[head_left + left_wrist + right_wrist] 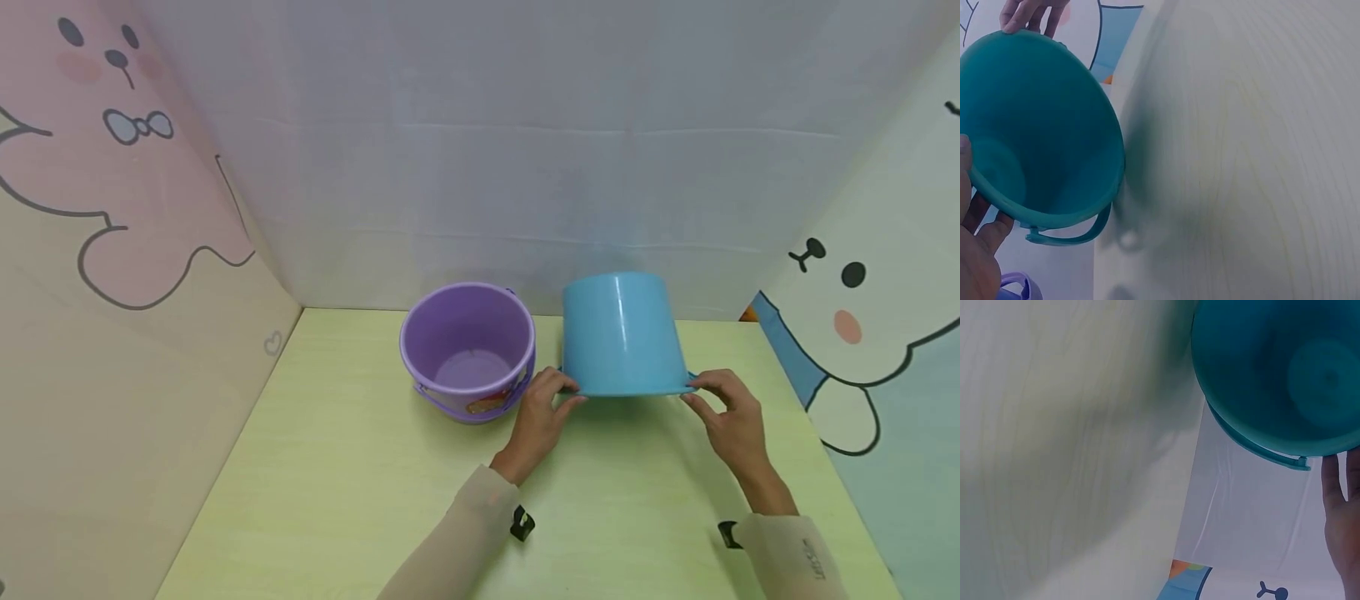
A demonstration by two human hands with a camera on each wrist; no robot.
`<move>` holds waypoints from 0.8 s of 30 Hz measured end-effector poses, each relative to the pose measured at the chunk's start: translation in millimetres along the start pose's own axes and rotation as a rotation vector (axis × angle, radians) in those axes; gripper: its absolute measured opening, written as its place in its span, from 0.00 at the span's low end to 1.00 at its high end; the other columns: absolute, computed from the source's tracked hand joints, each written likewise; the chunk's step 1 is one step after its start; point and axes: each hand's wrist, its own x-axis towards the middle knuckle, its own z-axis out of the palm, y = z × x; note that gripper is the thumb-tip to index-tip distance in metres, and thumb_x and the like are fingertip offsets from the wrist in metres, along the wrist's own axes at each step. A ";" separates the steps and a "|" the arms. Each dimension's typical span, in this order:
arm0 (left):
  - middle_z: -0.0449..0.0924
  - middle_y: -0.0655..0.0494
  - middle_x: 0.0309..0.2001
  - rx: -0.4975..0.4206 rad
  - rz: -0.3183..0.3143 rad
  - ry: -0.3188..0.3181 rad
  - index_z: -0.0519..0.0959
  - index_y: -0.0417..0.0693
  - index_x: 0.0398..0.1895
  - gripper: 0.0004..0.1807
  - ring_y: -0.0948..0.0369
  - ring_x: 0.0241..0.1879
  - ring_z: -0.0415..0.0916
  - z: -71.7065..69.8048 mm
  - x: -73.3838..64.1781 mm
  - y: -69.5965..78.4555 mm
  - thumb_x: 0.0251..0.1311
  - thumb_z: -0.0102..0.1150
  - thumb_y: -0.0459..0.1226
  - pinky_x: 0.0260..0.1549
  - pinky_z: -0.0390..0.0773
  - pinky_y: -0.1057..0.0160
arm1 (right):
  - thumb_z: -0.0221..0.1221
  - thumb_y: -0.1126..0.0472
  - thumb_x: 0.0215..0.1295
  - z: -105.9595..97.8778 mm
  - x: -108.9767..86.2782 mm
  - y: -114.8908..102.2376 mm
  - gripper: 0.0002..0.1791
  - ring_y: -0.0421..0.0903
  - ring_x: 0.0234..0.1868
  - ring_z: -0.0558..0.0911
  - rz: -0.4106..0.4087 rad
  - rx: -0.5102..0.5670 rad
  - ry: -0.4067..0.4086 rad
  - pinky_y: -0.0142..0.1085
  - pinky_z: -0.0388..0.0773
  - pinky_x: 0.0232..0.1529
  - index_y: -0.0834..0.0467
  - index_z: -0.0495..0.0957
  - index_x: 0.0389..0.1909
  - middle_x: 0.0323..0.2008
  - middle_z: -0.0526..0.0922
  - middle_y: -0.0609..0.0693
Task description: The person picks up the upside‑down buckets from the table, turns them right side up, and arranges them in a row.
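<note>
A blue bucket is tipped over, its base up and toward the back wall and its mouth facing down and toward me. My left hand pinches the rim on the left side, thumb below and fingers above. On the opposite side my right hand pinches the rim in the same way. The left wrist view looks into the bucket's inside, which holds nothing. Its handle hangs along the rim. Just left of my left hand, a purple bucket stands upright on the table, its handle lowered at the front.
The pale yellow-green table meets a white sheet wall at the back. Side panels with cartoon animals stand at the left and right. The purple bucket sits close beside the blue one.
</note>
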 end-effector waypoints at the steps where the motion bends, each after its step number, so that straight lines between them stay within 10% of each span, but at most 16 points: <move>1: 0.82 0.49 0.39 -0.008 -0.001 0.000 0.83 0.39 0.39 0.10 0.54 0.41 0.82 0.0 0.3 0.1 0.57 0.75 0.29 0.48 0.85 0.65 | 0.63 0.97 0.43 -0.2 0.3 -0.1 0.20 0.31 0.46 0.79 0.003 -0.006 0.003 0.16 0.75 0.55 0.80 0.78 0.38 0.38 0.80 0.54; 9: 0.82 0.48 0.38 -0.044 0.014 0.037 0.83 0.37 0.38 0.10 0.50 0.40 0.83 0.1 2.0 1.2 0.56 0.75 0.26 0.42 0.87 0.55 | 0.63 0.96 0.46 1.4 2.8 -3.5 0.20 0.30 0.45 0.79 0.025 -0.012 0.042 0.16 0.76 0.53 0.75 0.80 0.38 0.37 0.80 0.58; 24: 0.82 0.48 0.38 -0.078 -0.001 0.086 0.84 0.38 0.39 0.07 0.54 0.40 0.83 2.5 0.2 5.2 0.60 0.73 0.28 0.45 0.85 0.70 | 0.60 0.95 0.50 2.2 5.2 -13.3 0.16 0.27 0.44 0.78 0.056 -0.054 0.062 0.16 0.76 0.52 0.81 0.77 0.39 0.38 0.80 0.51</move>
